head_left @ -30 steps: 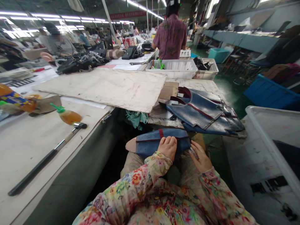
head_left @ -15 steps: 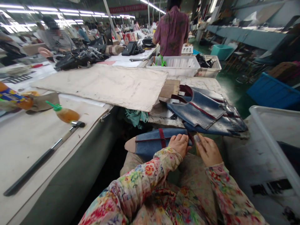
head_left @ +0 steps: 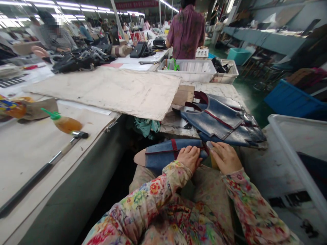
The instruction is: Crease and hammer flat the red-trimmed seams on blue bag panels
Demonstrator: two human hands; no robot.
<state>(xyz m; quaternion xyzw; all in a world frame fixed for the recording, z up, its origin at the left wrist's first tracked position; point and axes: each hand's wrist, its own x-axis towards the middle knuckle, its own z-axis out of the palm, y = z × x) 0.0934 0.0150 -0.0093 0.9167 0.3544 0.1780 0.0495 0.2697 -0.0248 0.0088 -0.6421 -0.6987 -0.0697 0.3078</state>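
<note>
A blue leather piece [head_left: 163, 153] with dark red trim lies across my lap. My left hand [head_left: 189, 158] rests on its right part, fingers curled down and pressing it. My right hand [head_left: 224, 157] is just right of the piece's end, fingers closed round a small yellowish object whose light tip [head_left: 209, 145] shows above the fingers; I cannot name it. A stack of similar blue pieces [head_left: 219, 119] lies on the table edge right beyond my hands.
A hammer [head_left: 46, 166] and a green-capped glue bottle [head_left: 62, 122] lie on the left table. A large beige board [head_left: 114, 90] covers the middle. White bins [head_left: 190, 69] and a person in a purple shirt [head_left: 186, 30] stand behind. A white tub [head_left: 296, 149] is at right.
My left hand slid right along the blue piece toward its end. My right hand rose from a flat rest and closed beside the piece's end with the small object in it.
</note>
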